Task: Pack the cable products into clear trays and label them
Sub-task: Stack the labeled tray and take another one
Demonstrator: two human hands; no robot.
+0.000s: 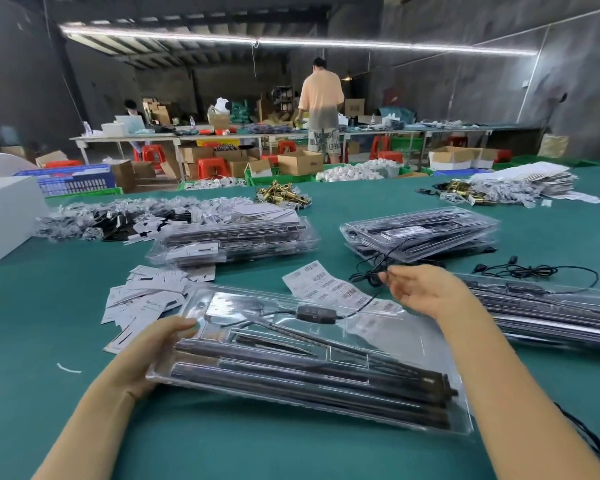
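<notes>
On the green tabletop (84, 393) near us sits a clear tray (326, 386), lifted and tilted at its left end. Left hand (153, 355) grips that end at about 9 o'clock of the tray, thumb curled over the rim, fingers under. We see dark rods (291, 379) packed lengthwise in the tray and a black inline controller (315, 314) lying across its upper part.

Right hand (420, 292) hangs over the tray's 1 o'clock corner, fingers loosely spread, fingertips pinching a thin black cable (371, 271); the cable runs from the pinch down to the controller. We cannot tell how firm the pinch is.

Label strip (326, 285) lies flat at 12 o'clock of the tray, just left of the right hand; barcodes show, print too blurred to read. Paper cards (142, 299) are heaped at 10 o'clock of the tray; one bears large letters, not legible.

Packed tray stacks: one at 11 o'clock (232, 242), one at 1 o'clock (420, 233), one at 3 o'clock (551, 313), beside the right forearm. Loose cable (534, 271) lies atop the 3 o'clock stack.
</notes>
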